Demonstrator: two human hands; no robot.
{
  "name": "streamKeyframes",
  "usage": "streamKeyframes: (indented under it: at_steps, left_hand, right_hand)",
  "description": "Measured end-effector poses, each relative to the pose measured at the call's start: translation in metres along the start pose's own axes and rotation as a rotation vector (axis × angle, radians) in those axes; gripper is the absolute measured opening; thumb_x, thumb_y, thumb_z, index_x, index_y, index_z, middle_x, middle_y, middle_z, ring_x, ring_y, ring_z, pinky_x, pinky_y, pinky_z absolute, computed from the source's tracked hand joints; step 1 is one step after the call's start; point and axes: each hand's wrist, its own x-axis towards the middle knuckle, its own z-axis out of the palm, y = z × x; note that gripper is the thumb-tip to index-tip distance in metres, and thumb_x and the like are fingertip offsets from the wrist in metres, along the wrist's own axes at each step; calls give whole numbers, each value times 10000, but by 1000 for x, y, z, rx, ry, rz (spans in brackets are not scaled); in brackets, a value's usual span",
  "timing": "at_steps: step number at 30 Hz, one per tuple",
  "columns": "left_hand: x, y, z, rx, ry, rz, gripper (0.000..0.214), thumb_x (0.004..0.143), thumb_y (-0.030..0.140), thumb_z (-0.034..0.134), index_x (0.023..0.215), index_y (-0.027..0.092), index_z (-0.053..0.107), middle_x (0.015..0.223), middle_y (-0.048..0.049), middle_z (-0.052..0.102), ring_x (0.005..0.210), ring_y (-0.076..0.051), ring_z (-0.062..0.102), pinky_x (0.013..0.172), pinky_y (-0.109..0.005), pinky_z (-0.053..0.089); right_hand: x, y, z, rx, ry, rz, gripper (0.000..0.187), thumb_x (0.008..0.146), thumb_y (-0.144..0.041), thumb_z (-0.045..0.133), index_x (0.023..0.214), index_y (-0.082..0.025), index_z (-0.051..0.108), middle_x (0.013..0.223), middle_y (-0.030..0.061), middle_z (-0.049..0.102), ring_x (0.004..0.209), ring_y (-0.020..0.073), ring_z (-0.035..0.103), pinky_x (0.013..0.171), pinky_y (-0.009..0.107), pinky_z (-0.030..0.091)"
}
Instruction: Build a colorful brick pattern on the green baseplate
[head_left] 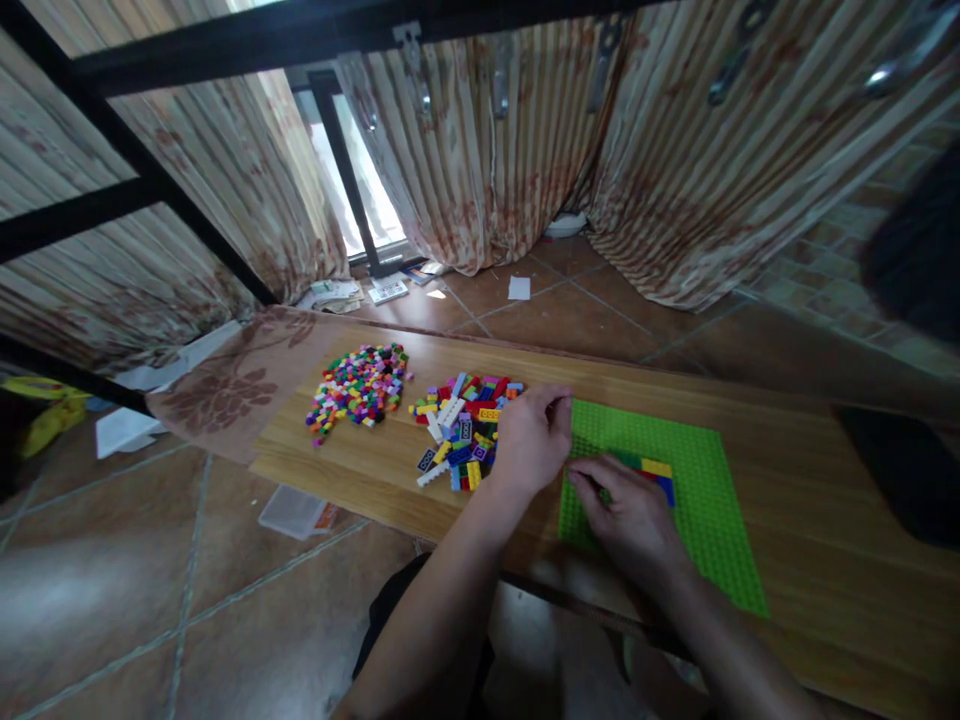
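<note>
My left hand [534,437] is closed, fingers curled together, over the left edge of a green baseplate [705,540]. Whatever it may hold is hidden. Just right of it and closer to me, my right hand [634,510] hovers over or rests on the plate with thumb and forefinger pinched; I cannot make out anything between them. Beyond my right knuckles, yellow, blue, red and green bricks [661,482] sit on the plate, partly covered by that hand. Beside my left wrist lies a heap of larger mixed building bricks [459,430], some hidden behind the hand.
A pile of small colourful bricks [361,385] lies farther left on the wooden table [375,460]. At the table's right end is a dark flat object [904,470]. A clear plastic container [294,512] is on the tiled floor. Curtains [480,150] and a black metal frame [337,42] stand beyond.
</note>
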Motion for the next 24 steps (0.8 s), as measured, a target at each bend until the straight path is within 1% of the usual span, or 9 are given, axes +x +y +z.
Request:
streamKeyframes:
  at_steps: [4, 7, 9, 12, 13, 15, 18, 21, 24]
  left_hand:
    - [12, -11, -20, -158, 180, -40, 206, 882, 197, 535, 972, 159, 717, 915, -56, 747, 822, -146, 685, 768, -251, 540]
    - [21, -18, -41, -300, 359, -112, 198, 854, 217, 557, 948, 137, 711, 786, -34, 720, 660, -107, 646, 623, -207, 516]
    - [25, -23, -58, -315, 452, -144, 211, 834, 236, 572, 947, 129, 714, 770, -36, 712, 604, -89, 618, 572, -192, 493]
    - [29, -34, -86, -235, 560, -204, 252, 802, 246, 579, 966, 119, 722, 826, -58, 728, 621, -94, 629, 584, -200, 498]
    - [29, -39, -95, -191, 561, -234, 283, 791, 252, 583, 996, 116, 722, 841, -62, 734, 636, -105, 638, 593, -208, 503]
    - [30, -49, -110, -59, 511, -305, 310, 765, 261, 600, 1001, 107, 729, 844, -69, 745, 673, -131, 655, 620, -225, 510]
    - [28, -61, -124, 174, 309, -378, 281, 754, 279, 608, 936, 120, 752, 829, -70, 755, 708, -163, 669, 636, -242, 499]
    - [25, -63, -124, 353, 112, -417, 241, 762, 301, 624, 873, 139, 763, 777, -72, 751, 709, -183, 670, 620, -255, 474]
    - [24, -58, -118, 501, 4, -425, 185, 756, 282, 649, 840, 161, 761, 826, -81, 758, 742, -190, 673, 647, -267, 471]
  right_hand:
    - [-1, -12, 14, 24, -40, -33, 210, 946, -245, 491, 971, -213, 697, 888, 54, 716, 828, 203, 661, 767, 346, 511]
    - [-3, -19, 21, 41, -81, -46, 209, 953, -240, 490, 979, -204, 694, 873, 53, 703, 830, 201, 647, 771, 346, 503]
    - [-3, -21, 25, 48, -80, -60, 205, 955, -234, 491, 971, -201, 692, 860, 53, 697, 814, 196, 638, 771, 343, 498]
    - [-3, -21, 29, 49, -64, -84, 188, 951, -219, 500, 949, -200, 688, 848, 52, 692, 801, 191, 631, 768, 338, 491]
    - [-3, -21, 29, 47, -60, -88, 184, 950, -213, 502, 945, -200, 686, 843, 50, 690, 798, 189, 630, 763, 335, 490]
    - [-3, -20, 29, 44, -57, -92, 180, 949, -206, 503, 939, -202, 683, 830, 46, 689, 789, 187, 629, 753, 330, 488]
    - [-4, -18, 28, 38, -55, -95, 181, 952, -205, 499, 938, -211, 679, 828, 41, 690, 779, 184, 628, 748, 327, 486]
    - [-4, -17, 27, 31, -60, -91, 179, 954, -208, 500, 940, -212, 679, 831, 42, 691, 782, 184, 630, 747, 326, 484]
    - [-4, -17, 26, 16, -58, -102, 179, 953, -209, 503, 929, -215, 680, 822, 39, 693, 775, 181, 634, 739, 321, 482]
